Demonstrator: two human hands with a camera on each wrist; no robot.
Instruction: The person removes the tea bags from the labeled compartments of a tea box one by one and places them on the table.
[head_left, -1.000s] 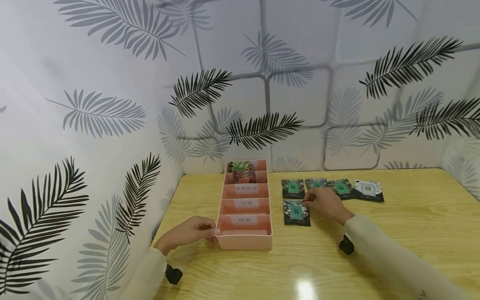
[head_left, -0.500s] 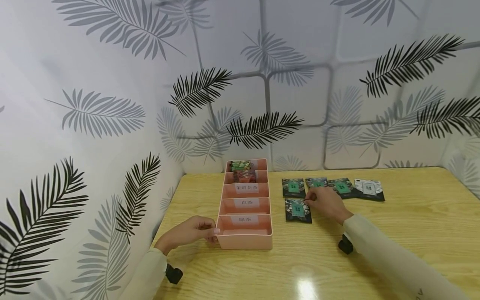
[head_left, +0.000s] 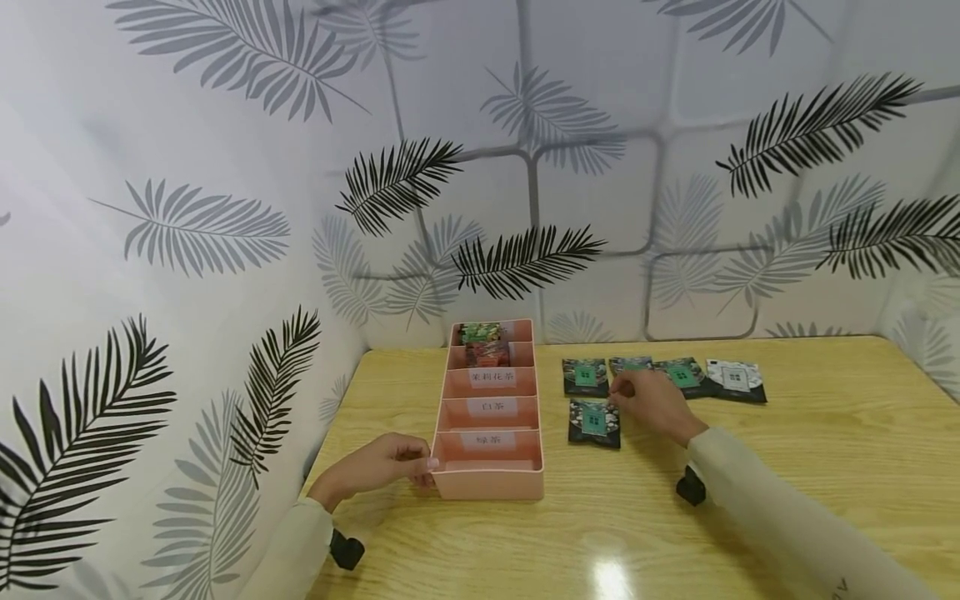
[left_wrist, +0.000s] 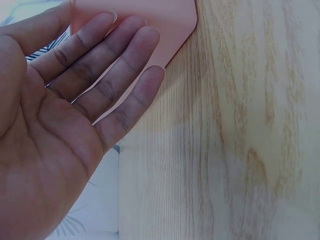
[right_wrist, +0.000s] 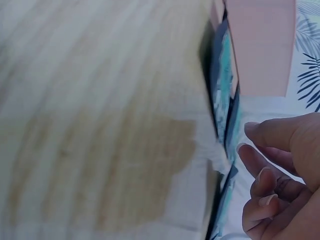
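Note:
A long pink divider box (head_left: 489,485) stands on the table, its compartments labelled in Chinese characters naming teas. My left hand (head_left: 386,465) grips its near left corner, thumb at the rim; in the left wrist view, the fingers lie along the outer wall. To the box's right, a dark tea packet (head_left: 594,422) with a green label lies flat. My right hand (head_left: 651,406) is at that packet's upper right corner. In the right wrist view, thumb and forefinger tips are slightly apart with nothing visible between them, and the other fingers are curled loosely.
Behind the front packet lie a green-labelled packet (head_left: 586,377), a partly hidden one (head_left: 632,363), another green-labelled one (head_left: 684,377) and a white-topped packet (head_left: 737,380). Green (head_left: 480,332) and red packets (head_left: 487,353) sit in the box's far compartments. A leaf-patterned wall backs the table.
The front tea packet has shifted and turned slightly, its lower edge now a little farther back. My right fingers have stayed near its corner. The left hand and box have not moved.

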